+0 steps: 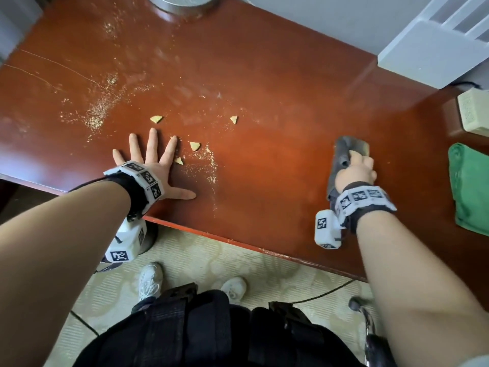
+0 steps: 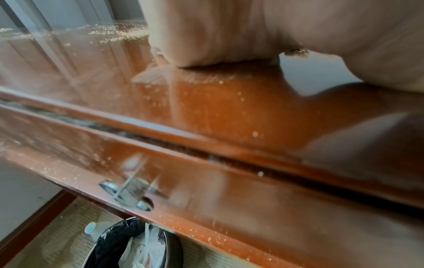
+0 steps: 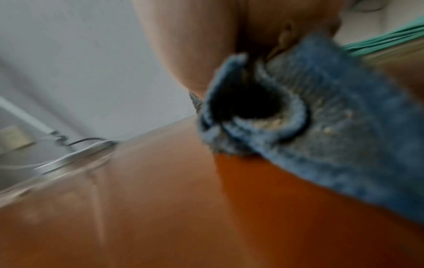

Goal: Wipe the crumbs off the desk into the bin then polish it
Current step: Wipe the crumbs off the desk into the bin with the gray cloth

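The red-brown desk (image 1: 264,160) carries several triangular chip pieces (image 1: 195,146) and fine crumbs (image 1: 96,112), mostly left of centre. My left hand (image 1: 150,160) lies flat on the desk with fingers spread, just left of the chips. My right hand (image 1: 354,168) grips a grey-blue cloth (image 1: 346,147) pressed on the desk at the right; in the right wrist view the cloth (image 3: 332,130) has crumbs stuck in its folds. A bin (image 2: 135,244) with a black liner stands on the floor under the desk's front edge.
A folded green cloth (image 1: 468,186) lies at the desk's right edge, with a pale block (image 1: 475,112) behind it. A round metal base (image 1: 182,4) stands at the back. A white appliance (image 1: 434,46) sits at back right. My feet are on the carpet (image 1: 211,260) below.
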Tool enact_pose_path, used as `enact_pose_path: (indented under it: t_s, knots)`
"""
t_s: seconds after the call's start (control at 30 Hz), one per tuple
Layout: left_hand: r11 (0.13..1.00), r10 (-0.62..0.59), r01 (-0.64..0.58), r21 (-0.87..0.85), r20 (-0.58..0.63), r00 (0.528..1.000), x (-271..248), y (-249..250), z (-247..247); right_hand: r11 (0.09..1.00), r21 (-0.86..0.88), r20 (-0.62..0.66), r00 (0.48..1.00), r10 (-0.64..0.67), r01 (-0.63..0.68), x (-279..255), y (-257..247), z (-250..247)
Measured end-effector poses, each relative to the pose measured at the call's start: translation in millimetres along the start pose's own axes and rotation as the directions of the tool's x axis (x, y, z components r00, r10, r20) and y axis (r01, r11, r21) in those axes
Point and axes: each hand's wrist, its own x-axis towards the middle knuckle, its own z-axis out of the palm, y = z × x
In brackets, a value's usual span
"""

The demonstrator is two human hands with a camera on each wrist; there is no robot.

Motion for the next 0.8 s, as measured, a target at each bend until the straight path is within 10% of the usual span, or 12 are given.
enact_pose_path:
  t_s: [0.27, 0.47, 0.6, 0.8]
  knots:
    - [0.999, -0.03, 0.029, -0.021, -0.04, 0.999, -13.2, 18.1, -4.4, 0.784, 0.111, 0.183, 0.763, -0.62, 0.611, -56.9, -57.4, 28.3]
    - [0.994, 0.075, -0.086, -0.064, -0.153, 0.985, -32.9, 73.8, 4.0, 0.954, 0.179, -0.181, 0.961, -0.207, 0.239, 8.5, 35.8, -30.8]
    - [0.996, 0.057, -0.066, -0.054, -0.145, 0.988, -30.4, 104.1, 16.1, 0.98, 0.095, -0.04, 0.983, 0.178, -0.174, 51.1, 116.7, -41.5]
    - [0.998, -0.01, 0.002, -0.058, -0.141, 0.99, -26.3, 106.9, 24.2, 0.999, 0.008, -0.008, 0.999, 0.041, -0.041, 55.4, 80.5, -30.9]
